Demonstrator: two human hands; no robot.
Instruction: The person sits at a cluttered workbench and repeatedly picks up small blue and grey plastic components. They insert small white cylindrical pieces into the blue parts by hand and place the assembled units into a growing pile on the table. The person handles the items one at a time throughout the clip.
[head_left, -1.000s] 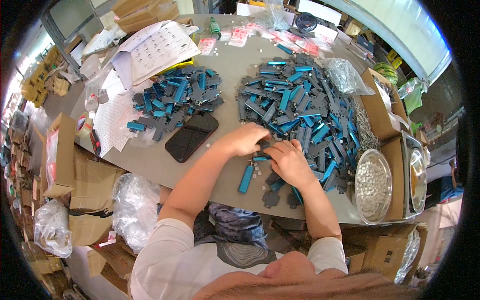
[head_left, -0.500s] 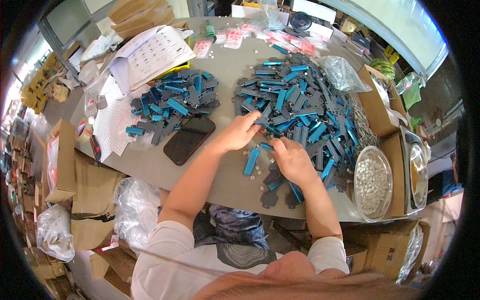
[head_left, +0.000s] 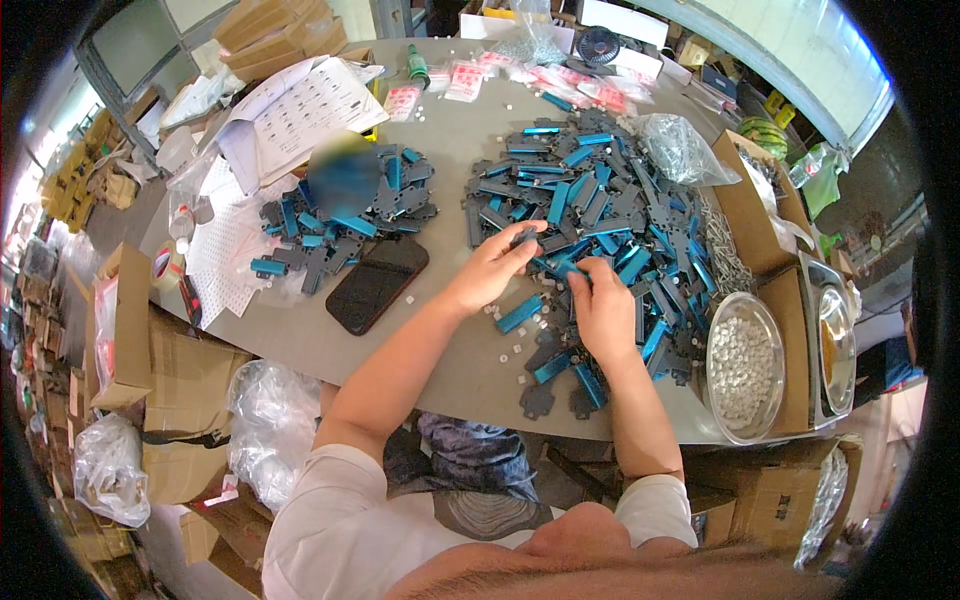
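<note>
My left hand (head_left: 490, 268) is closed, thumb and fingers pinching a small dark grey flat part (head_left: 524, 238) at the near edge of a large heap. My right hand (head_left: 606, 312) is closed just right of it, its fingertips at a blue piece (head_left: 568, 269); whether this joins the left hand's part I cannot tell. The heap (head_left: 610, 205) consists of many dark grey flat parts with shiny blue bars. Below my hands a loose blue-barred part (head_left: 519, 314) lies on the table. Several more, including a dark grey part (head_left: 538, 400), lie by my right forearm.
A second heap of such parts (head_left: 400, 195) and a dark phone (head_left: 377, 284) lie left. Right stands a round dish (head_left: 745, 370) of small white pieces, beside cardboard boxes (head_left: 765, 205) and metal rods (head_left: 725, 245). Printed sheets (head_left: 310, 110) and a green bottle (head_left: 417, 66) are farther back.
My left hand has shifted slightly right, and my right hand has moved up and right. The loose blue-barred part below them has turned from upright to slanting.
</note>
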